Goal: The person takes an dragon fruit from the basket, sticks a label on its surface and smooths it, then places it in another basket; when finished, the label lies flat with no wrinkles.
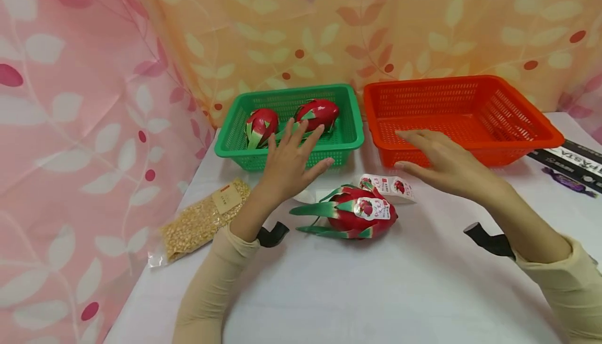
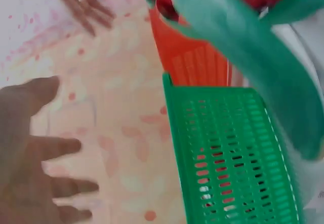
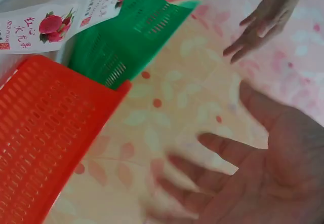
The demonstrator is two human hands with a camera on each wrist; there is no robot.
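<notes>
A dragon fruit (image 1: pixel 350 213) with long green scales and a white printed label (image 1: pixel 372 208) on its side lies on the white table. My left hand (image 1: pixel 292 163), fingers spread, hovers above and left of it, overlapping the front of the green basket (image 1: pixel 288 151) in the head view. To the right, my right hand (image 1: pixel 444 163) is held up with fingers extended, in front of the red basket (image 1: pixel 463 150). Both hands are empty. Behind the fruit stands a strip of printed labels (image 1: pixel 400 187). Two more dragon fruits, one on the left (image 1: pixel 263 123) and one on the right (image 1: pixel 322 113), lie inside the green basket.
A clear bag of yellow kernels (image 1: pixel 195 229) lies at the left near my forearm. Dark pasta packaging (image 1: pixel 576 163) lies flat beside the red basket at the right. Patterned curtain (image 1: pixel 338 25) hangs behind the baskets and along the left side.
</notes>
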